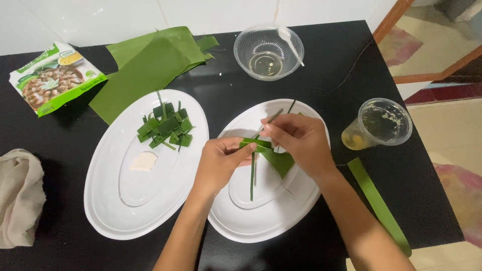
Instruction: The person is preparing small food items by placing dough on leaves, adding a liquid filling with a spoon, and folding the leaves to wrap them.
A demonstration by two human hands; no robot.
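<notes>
Green leaf strip (273,158) is pinched between both hands over the right plate (241,223), so scraps and loose ends fall onto it. Left hand (219,163) grips the folded part from 9 o'clock, thumb on top to keep the fold flat. Right hand (298,140) closes on it from 1 o'clock, fingertips nipping a thin strand (252,175) that hangs down toward 6; whether it is threaded through the fold is hard to tell. Neither hand is slack.

Left plate (108,200) sits at 9 o'clock from the hands, holding a pile of folded pieces (165,128) and a pale lump (143,161), kept apart from the working plate. Banana leaves (150,65) lie at 11 o'clock as stock. Clear bowl (268,52) at 12, plastic cup (379,123) at 3, both within right-hand reach. Spare strip (379,206) lies at 4 o'clock. Packet (55,78) and cloth (20,195) sit far left, out of the way on the black table (321,75).
</notes>
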